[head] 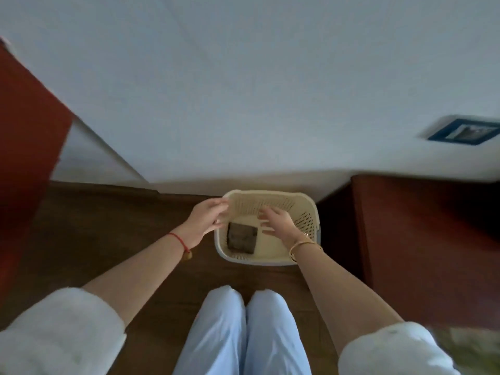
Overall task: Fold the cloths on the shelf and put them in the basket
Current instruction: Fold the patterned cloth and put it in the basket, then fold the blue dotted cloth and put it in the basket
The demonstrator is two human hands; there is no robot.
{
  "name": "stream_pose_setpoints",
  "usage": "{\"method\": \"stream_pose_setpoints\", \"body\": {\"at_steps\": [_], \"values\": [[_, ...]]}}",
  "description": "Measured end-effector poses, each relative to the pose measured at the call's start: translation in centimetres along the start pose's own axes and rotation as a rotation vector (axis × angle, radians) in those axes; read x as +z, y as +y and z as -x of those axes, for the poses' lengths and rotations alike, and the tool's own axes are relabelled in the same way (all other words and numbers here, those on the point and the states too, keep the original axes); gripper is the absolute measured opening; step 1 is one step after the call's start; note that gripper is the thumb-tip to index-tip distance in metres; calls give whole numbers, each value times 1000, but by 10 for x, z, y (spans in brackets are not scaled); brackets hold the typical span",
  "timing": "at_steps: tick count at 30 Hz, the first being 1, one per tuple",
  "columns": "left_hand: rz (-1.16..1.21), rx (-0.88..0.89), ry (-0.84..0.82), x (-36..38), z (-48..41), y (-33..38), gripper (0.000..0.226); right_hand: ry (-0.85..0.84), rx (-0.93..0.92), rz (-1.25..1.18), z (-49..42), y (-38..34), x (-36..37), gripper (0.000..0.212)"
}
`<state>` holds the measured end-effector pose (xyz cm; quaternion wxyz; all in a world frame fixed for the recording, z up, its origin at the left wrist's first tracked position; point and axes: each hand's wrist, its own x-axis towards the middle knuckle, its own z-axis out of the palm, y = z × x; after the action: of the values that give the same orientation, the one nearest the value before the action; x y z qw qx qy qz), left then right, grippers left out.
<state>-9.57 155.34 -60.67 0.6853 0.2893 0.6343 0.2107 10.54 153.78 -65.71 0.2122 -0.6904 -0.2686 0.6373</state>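
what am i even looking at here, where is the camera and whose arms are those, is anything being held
There is no machine here. The single picture comes from a wide-angle camera worn on a person's head, looking down, so you see their own arms and knees. A cream plastic basket stands on a dark wooden floor by a pale wall. Inside it lies one dark folded cloth. The left hand is at the basket's left rim; the right hand hovers open over the basket. Neither hand holds a cloth. The edges are blurred.
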Motion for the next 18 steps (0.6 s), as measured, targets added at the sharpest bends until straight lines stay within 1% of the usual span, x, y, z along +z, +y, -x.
{"method": "stream_pose_setpoints", "body": {"at_steps": [1, 4, 6, 9, 11, 13, 15, 18], "values": [[47, 40, 5, -8, 33, 17, 25, -7, -18, -18, 25, -22, 3, 35], [162, 183, 71, -35, 127, 67, 29, -53, -82, -70, 99, -85, 15, 32], [222, 246, 135, -52, 188, 95, 27, -98, -117, -89, 147, -125, 25, 34], [303, 307, 244, -69, 267, 128, 23, -168, -199, -48, 214, -180, 45, 33], [338, 350, 316, -76, 313, 141, 21, -220, -260, -26, 254, -211, 60, 34], [362, 384, 391, -80, 356, 146, 26, -272, -313, -7, 291, -234, 76, 35], [414, 420, 470, -83, 393, 144, 32, -327, -364, 37, 322, -251, 91, 35], [518, 464, 593, -89, 438, 133, 31, -418, -427, 121, 358, -266, 120, 35]]}}
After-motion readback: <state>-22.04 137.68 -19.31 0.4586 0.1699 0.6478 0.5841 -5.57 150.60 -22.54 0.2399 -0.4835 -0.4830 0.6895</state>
